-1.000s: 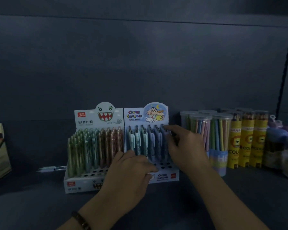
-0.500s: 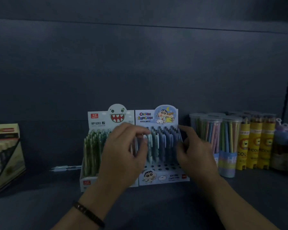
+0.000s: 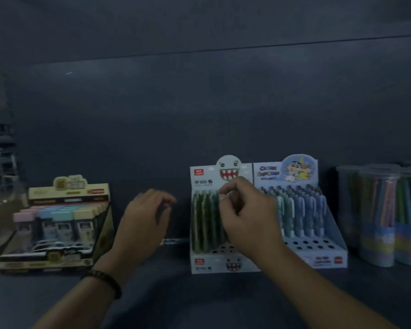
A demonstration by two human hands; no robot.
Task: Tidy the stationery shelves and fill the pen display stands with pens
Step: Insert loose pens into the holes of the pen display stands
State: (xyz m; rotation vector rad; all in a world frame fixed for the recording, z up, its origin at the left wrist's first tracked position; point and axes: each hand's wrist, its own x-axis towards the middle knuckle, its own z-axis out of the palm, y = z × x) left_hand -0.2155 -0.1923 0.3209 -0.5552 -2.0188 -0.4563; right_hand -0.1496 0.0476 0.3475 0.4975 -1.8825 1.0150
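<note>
Two pen display stands stand side by side on the dark shelf: a white monster-face stand [image 3: 223, 265] with green pens [image 3: 201, 224], and a light-blue cartoon stand [image 3: 328, 257] with blue and teal pens [image 3: 301, 214]. Both have empty holes in their front rows. My right hand [image 3: 247, 219] is in front of the monster stand, thumb and forefinger pinching the top of a pen in its right half. My left hand [image 3: 145, 222] hovers just left of that stand, fingers loosely curled and holding nothing. The image is dim and blurred.
A loose pen [image 3: 173, 241] lies on the shelf behind my left hand. A beige display box [image 3: 57, 257] of pastel items sits at the left. Clear tubs of coloured pencils [image 3: 377, 222] stand at the right. The dark shelf back wall is close behind.
My right hand has left the cartoon stand and come over to the monster stand's pens. My left hand has come off that stand and moved left. The view has swung left.
</note>
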